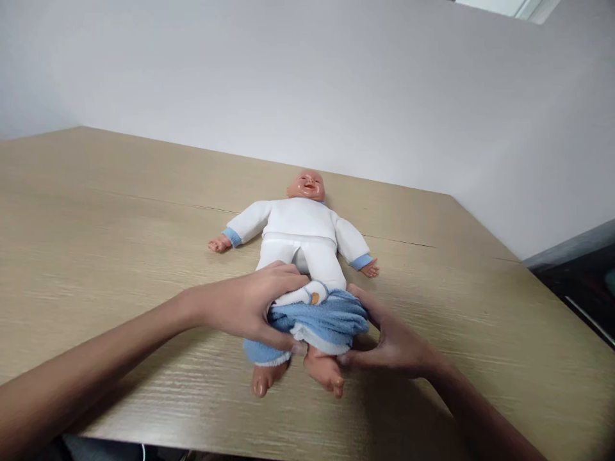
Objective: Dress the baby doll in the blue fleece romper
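We seem to be working the blue pants [331,320] over the legs [324,262] of the doll [300,219] on the table [120,256], our left hand [250,299] and right hand [398,342] gripping the cloth's sides with half-curled fingers [276,336]; an even pull looks needed next.

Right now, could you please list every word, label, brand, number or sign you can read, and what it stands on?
There is no readable text in view.
The small orange patch on the blue-and-white clothing around the doll's legs is too blurred to show any lettering.
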`<action>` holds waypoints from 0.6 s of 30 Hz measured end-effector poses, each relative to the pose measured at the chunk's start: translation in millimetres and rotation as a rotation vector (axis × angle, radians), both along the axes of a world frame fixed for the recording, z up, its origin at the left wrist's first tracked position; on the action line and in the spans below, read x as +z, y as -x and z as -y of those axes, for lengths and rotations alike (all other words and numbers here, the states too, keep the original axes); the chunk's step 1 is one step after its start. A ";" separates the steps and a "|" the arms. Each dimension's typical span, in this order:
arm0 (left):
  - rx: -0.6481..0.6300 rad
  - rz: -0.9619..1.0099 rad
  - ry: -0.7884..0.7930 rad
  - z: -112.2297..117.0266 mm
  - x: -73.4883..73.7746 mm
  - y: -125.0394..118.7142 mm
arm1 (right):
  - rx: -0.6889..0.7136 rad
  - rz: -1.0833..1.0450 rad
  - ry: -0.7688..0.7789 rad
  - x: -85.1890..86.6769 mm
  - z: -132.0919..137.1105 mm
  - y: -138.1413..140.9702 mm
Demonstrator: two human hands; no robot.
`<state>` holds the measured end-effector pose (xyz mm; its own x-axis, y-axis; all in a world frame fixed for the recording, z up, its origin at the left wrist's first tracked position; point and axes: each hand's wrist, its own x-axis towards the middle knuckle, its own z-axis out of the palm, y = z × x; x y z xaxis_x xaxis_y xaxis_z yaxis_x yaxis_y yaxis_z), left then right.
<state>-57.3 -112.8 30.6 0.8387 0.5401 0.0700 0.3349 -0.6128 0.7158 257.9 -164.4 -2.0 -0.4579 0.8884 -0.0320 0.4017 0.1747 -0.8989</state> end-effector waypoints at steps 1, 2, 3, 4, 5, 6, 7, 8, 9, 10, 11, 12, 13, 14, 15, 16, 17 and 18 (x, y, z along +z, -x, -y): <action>0.003 -0.009 -0.007 -0.5 1.5 2.1 | -0.009 -0.015 -0.004 -2.7 -1.9 -5.1; 0.009 -0.015 -0.013 -1.2 3.0 4.3 | -0.016 -0.047 0.006 -5.2 -4.6 -9.6; 0.017 -0.015 -0.021 -2.0 4.3 6.5 | -0.021 -0.091 0.026 -7.0 -7.8 -12.9; 0.027 -0.013 -0.032 -2.9 5.4 8.6 | -0.017 -0.143 0.051 -7.9 -11.6 -14.5; 0.039 -0.008 -0.046 -3.7 6.0 10.6 | 0.000 -0.197 0.078 -7.4 -15.7 -14.2; 0.055 -0.002 -0.061 -4.4 6.1 12.2 | 0.022 -0.247 0.107 -5.6 -20.2 -12.0; 0.075 0.006 -0.072 -4.9 5.6 13.6 | 0.042 -0.292 0.136 -2.7 -24.9 -8.1; 0.101 0.012 -0.081 -5.4 4.5 14.8 | 0.050 -0.329 0.164 0.9 -29.7 -3.1; 0.133 0.017 -0.084 -5.8 3.0 15.8 | 0.045 -0.356 0.186 4.7 -34.6 2.5; 0.168 0.023 -0.087 -6.3 1.1 16.8 | 0.028 -0.371 0.195 8.1 -39.5 8.3; 0.207 0.030 -0.095 -6.9 -0.9 18.1 | 0.000 -0.373 0.193 10.8 -44.3 13.7; 0.246 0.041 -0.112 -7.9 -2.9 19.7 | -0.031 -0.366 0.182 12.4 -48.9 18.5; 0.286 0.056 -0.131 -9.2 -4.7 21.8 | -0.058 -0.352 0.167 12.7 -53.3 22.3; 0.320 0.073 -0.143 -11.0 -6.3 24.7 | -0.082 -0.339 0.153 11.5 -57.4 25.1; 0.344 0.089 -0.142 -13.2 -7.5 28.4 | -0.099 -0.333 0.143 9.2 -60.9 26.9; 0.356 0.095 -0.127 -15.8 -8.3 33.0 | -0.112 -0.328 0.137 5.8 -63.8 27.7; 0.358 0.088 -0.101 -18.5 -8.9 38.4 | -0.123 -0.319 0.131 1.8 -66.1 27.5; 0.350 0.065 -0.073 -21.3 -9.4 44.5 | -0.134 -0.304 0.123 -2.5 -67.6 26.7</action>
<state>-101.8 -91.6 21.2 0.5968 0.7851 0.1656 0.4886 -0.5193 0.7011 231.2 -96.7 -4.5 -0.3425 0.9392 -0.0227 0.1242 0.0213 -0.9920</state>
